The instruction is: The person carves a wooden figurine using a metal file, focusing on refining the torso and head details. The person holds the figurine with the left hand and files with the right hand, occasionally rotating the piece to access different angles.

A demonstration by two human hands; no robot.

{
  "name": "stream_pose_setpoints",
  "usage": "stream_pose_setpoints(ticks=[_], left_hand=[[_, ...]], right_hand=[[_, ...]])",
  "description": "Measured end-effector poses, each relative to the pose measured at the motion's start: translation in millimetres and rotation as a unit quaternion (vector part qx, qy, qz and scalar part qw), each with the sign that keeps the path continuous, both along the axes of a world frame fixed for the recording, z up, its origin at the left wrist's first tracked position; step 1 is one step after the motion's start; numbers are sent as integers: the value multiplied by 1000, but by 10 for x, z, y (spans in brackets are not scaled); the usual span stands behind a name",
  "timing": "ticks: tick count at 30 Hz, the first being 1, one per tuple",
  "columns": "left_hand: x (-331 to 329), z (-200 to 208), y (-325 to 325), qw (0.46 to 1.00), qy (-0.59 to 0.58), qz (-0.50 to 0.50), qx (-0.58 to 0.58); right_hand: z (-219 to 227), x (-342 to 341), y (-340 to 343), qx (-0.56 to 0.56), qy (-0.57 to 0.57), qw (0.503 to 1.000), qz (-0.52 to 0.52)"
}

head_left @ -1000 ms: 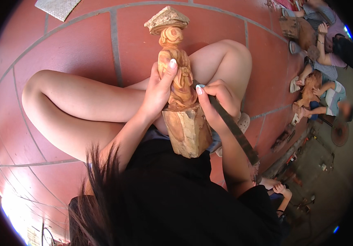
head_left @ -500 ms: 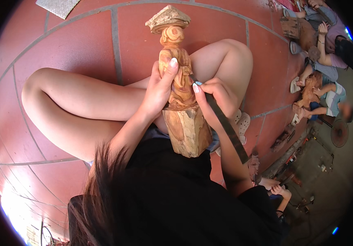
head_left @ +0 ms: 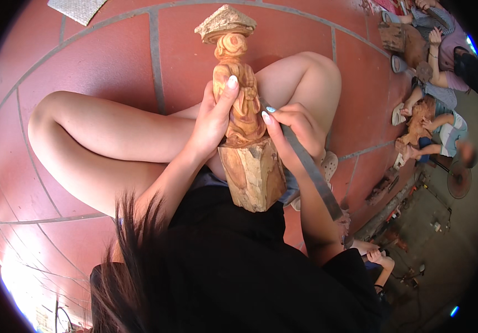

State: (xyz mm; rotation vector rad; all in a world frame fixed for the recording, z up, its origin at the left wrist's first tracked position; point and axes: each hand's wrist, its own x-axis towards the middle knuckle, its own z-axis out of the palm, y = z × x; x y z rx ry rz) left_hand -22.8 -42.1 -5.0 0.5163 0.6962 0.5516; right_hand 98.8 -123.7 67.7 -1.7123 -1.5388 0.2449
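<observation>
A carved wooden figure [head_left: 245, 119] stands upright over my lap, its upper end away from me. It has a rough, wide top piece [head_left: 225, 23] and an uncarved block base [head_left: 251, 175]. My left hand [head_left: 212, 123] is wrapped round the figure's left side, thumb across its front. In my right hand [head_left: 297, 132] is a long, flat metal carving tool [head_left: 321, 184], pinched between thumb and fingers. Its narrow tip meets or nearly meets the figure's right side; the exact contact is too small to tell. The wide end runs back along my right forearm.
My bent legs [head_left: 111, 127] lie on the red tiled floor [head_left: 100, 61] around the work. A grey mat [head_left: 81, 8] is at the far left. Several people sit along the right with wood pieces [head_left: 419, 122], near a fan [head_left: 459, 178] and cables.
The figure and both hands have shifted very slightly left. The metal tool has turned a little, its wide end moving right and its flat face now catching more light.
</observation>
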Motion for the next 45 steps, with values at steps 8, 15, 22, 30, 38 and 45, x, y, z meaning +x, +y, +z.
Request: stream_pose_setpoints(ticks=[8,15,22,30,38,45], left_hand=[[-6,-9,8,1000,-4,-4,-24],[-14,23,11,1000,-1,3,-28],[-24,-14,11,1000,-8,-14,-21],[-105,-91,16,995,-42,-49,-81],[-130,-19,57,986,-95,-76,-117],[-136,-77,46,983,-102,-79,-130]], right_hand=[[53,6,-82,-72,13,997,24],[50,-9,14,-38,8,999,7],[74,1,-30,-61,21,998,7],[98,1,-83,-75,170,982,-28],[-31,-267,-70,12,287,953,-98],[-34,-344,11,30,198,976,-91]])
